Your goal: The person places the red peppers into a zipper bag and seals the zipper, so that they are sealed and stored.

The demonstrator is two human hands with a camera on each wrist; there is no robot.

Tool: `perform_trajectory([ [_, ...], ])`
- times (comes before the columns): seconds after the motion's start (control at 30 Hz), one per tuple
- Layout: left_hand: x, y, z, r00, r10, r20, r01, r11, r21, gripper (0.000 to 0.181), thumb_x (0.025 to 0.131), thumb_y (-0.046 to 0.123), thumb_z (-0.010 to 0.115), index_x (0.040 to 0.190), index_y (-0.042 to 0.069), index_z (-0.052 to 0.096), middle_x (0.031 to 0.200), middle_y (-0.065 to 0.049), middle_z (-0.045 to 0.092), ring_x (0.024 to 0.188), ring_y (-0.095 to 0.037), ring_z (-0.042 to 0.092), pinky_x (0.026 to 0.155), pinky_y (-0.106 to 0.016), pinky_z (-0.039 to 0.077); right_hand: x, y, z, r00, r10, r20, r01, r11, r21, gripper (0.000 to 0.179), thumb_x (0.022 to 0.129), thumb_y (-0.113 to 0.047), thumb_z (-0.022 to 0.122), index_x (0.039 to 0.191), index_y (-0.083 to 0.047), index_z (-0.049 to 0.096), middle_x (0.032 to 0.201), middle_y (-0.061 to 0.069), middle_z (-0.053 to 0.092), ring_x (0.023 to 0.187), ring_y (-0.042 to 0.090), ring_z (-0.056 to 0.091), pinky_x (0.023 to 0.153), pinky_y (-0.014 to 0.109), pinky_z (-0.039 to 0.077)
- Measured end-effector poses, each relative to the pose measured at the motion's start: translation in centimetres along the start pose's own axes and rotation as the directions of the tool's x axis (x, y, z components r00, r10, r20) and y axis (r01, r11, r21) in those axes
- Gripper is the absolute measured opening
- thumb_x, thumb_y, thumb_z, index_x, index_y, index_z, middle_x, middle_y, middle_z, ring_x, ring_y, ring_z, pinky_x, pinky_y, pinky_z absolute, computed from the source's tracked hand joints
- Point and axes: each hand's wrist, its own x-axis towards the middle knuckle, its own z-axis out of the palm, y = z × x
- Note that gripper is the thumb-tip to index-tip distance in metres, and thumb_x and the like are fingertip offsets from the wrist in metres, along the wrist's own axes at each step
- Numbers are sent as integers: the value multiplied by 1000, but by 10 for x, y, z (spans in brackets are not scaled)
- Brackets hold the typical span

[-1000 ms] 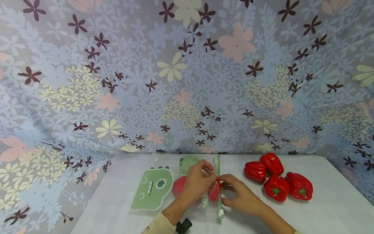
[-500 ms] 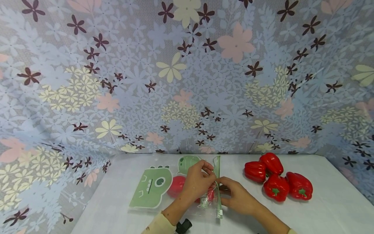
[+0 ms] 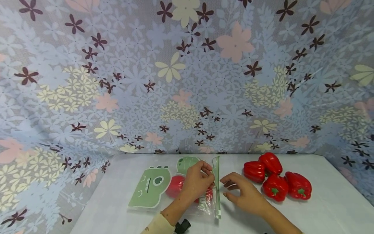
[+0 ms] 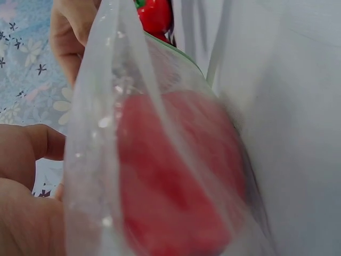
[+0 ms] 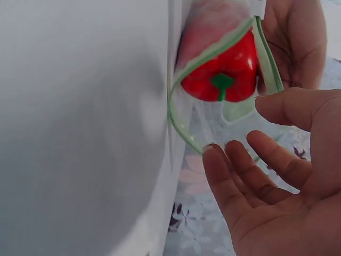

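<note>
On the left, a flowered cloth (image 3: 128,52) hangs down beside the table and has soft folds. The same cloth goes across the back like a wall and round to the right side. It is grey-blue, with pale blue, pink, cream and dark red flowers. In front of it is a white table (image 3: 108,195), flat and smooth, with its far edge against the cloth.

Left of the middle, a clear zip bag (image 3: 217,191) lies on the table. A big green dinosaur picture (image 3: 153,190) with one eye and white teeth is on its left part. Red shows through the plastic on both sides of the left hand (image 3: 196,182). That hand pinches the bag near its green-edged mouth. A cream sleeve (image 3: 159,224) covers its arm, and a small black thing (image 3: 183,226) sits by the sleeve. In the right wrist view, the bag's mouth gapes, and a red bell pepper (image 5: 229,69) with a green stem is inside.

Just right of the mouth, the right hand (image 3: 246,196) has its fingers bent a little and spread apart, holding nothing. Farther right, four red bell peppers (image 3: 275,187) sit close together on the table.
</note>
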Motion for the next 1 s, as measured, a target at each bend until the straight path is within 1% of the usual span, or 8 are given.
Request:
perform_trajectory([
  [0.13,0,-2,0,1000,-2,-6,2,1000,5,19,91,-1,68,110,0,66,91,-3,63,65,-15,72,58,-29,62,-6,-2,-10,999,1,-33,-3,998,-65,34,90,-8,83,120,-14,68,117,5,70,106,27,71,88,37,64],
  [0.3,0,-2,-1,1000,-3,-5,4,1000,13,19,92,0,69,111,1,66,91,-3,63,65,-15,73,58,-27,62,-12,-4,-24,995,-12,-98,-1,991,-135,36,88,-7,86,117,-20,69,115,-5,69,104,16,70,86,32,64],
  [0.43,0,-2,-2,1000,4,-2,-4,1000,15,18,93,0,69,110,2,66,91,-3,63,65,-14,72,57,-26,61,-15,-4,-39,987,-4,-161,-29,979,-200,37,87,-7,87,116,-21,70,115,-9,68,102,10,69,87,34,64],
  [0.63,-1,-1,-1,1000,9,8,-9,1000,11,18,93,-1,68,110,0,65,90,-3,62,64,-13,72,58,-26,61,-20,-3,-69,968,59,-242,-132,945,-299,38,86,-15,89,119,-15,70,118,1,70,104,24,70,81,39,65],
  [0.7,-1,-1,-1,1000,9,8,-10,1000,16,18,93,0,68,111,0,64,90,-3,62,64,-13,72,58,-26,61,-22,-2,-79,962,54,-268,-144,933,-329,39,87,-15,88,121,-11,70,119,5,70,102,28,70,79,40,65],
  [0.8,0,-1,-1,1000,9,9,-9,1000,22,17,93,0,68,110,1,64,90,-3,62,64,-13,72,58,-26,61,-26,2,-92,950,18,-312,-143,913,-382,39,86,-11,88,121,-9,70,119,7,69,102,30,70,79,38,64],
  [0.9,0,-2,-1,1000,8,7,-8,1000,27,16,93,0,68,107,5,64,90,-3,62,65,-13,72,58,-26,61,-30,7,-102,937,-10,-349,-152,889,-432,40,85,-9,88,121,-7,70,119,10,69,103,32,69,80,44,64],
  [1.0,0,-3,-1,1000,9,5,-9,999,32,15,94,0,68,105,9,63,90,-3,62,65,-14,72,59,-26,61,-33,12,-109,930,10,-368,-190,869,-456,44,85,-12,88,123,-3,68,121,16,67,106,39,66,79,56,62],
])
